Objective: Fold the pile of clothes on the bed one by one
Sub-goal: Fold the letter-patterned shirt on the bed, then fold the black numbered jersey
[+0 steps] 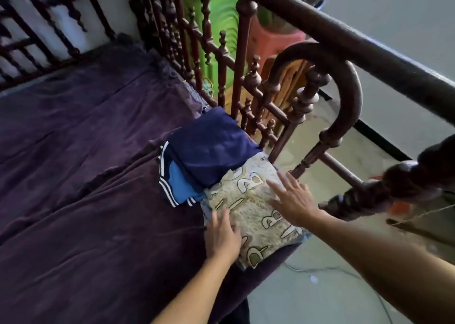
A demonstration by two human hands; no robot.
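Observation:
A folded beige garment (pixel 253 208) with dark letter prints lies at the bed's right edge. My left hand (pixel 222 235) lies flat on its near left side, fingers straight. My right hand (pixel 293 198) hovers or rests over its right side with fingers spread. Just beyond it sits a folded navy garment (pixel 209 148), stacked on a blue piece with white stripes (pixel 177 188).
A dark purple blanket (pixel 86 175) covers the bed. A carved dark wooden rail (pixel 246 97) runs along the right side, with a thick post (pixel 418 178) near my right hand. Beyond the rail are a green item (pixel 221 23), a pink stool (pixel 275 37) and bare floor.

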